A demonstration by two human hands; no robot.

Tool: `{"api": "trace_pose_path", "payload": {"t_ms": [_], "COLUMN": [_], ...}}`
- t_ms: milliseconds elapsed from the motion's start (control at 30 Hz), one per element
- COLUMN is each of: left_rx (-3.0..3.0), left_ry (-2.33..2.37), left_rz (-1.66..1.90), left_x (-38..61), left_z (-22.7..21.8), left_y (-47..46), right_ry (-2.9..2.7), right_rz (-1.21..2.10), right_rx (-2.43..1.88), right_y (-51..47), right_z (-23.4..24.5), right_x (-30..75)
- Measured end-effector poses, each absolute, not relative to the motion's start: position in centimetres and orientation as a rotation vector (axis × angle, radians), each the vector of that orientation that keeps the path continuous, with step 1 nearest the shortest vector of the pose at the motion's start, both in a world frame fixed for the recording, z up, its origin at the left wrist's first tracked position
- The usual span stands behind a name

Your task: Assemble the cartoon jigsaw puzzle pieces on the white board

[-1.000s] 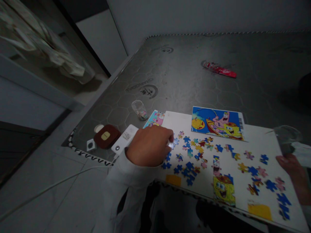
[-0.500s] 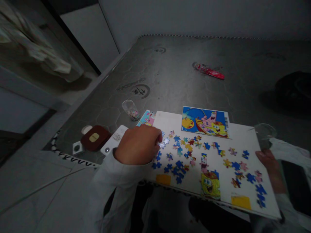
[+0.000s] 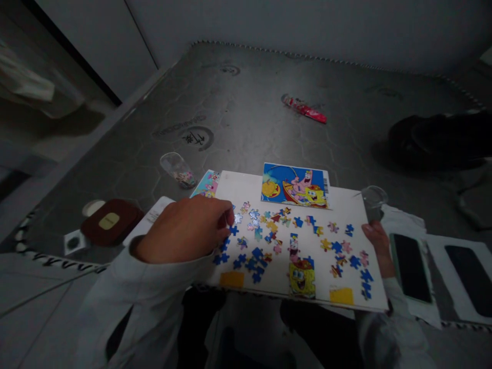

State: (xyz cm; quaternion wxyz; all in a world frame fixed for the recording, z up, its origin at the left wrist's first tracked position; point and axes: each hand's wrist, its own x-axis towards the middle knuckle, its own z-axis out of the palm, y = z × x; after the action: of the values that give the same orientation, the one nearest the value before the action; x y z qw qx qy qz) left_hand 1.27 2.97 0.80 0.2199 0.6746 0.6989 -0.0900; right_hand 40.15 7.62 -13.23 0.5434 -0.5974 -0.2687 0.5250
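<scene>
A white board (image 3: 242, 184) carries many loose jigsaw pieces (image 3: 257, 264), mostly blue, yellow and pink. My left hand (image 3: 188, 225) is over the board's left edge, its fingers curled close to several pieces. What lies between those fingertips, if anything, is hidden. My right hand (image 3: 378, 241) grips the board's right edge, thumb on top. Near the front, joined pieces (image 3: 302, 277) form a yellow cartoon face, with a narrow strip rising above it. A picture card (image 3: 295, 185) with cartoon characters lies across the board's back edge.
Left of the board are a clear cup (image 3: 178, 170) with small bits inside, a brown case (image 3: 111, 221) and a small white box (image 3: 75, 242). A red packet (image 3: 305, 108) lies farther back. Rightward are a clear cup (image 3: 374, 196), a phone (image 3: 411, 266) and a dark object (image 3: 430, 143).
The view has swung right, so the scene sits farther left and a second dark device appears at right. My left hand stays by the board's left edge; the right keeps its grip.
</scene>
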Motion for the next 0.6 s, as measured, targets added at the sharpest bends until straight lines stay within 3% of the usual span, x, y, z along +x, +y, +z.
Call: {"api": "trace_pose_path", "payload": {"t_ms": [600], "left_rx": [1.919], "left_ry": [2.059], "left_rz": [-0.159], "left_x": [0.62], "left_z": [0.87], "left_y": [3.31], "right_ry": [-0.633], "right_rz": [1.260], "right_rx": [-1.369], "right_y": [7.14], "right_z": [-12.54], "right_x": [39.11]}}
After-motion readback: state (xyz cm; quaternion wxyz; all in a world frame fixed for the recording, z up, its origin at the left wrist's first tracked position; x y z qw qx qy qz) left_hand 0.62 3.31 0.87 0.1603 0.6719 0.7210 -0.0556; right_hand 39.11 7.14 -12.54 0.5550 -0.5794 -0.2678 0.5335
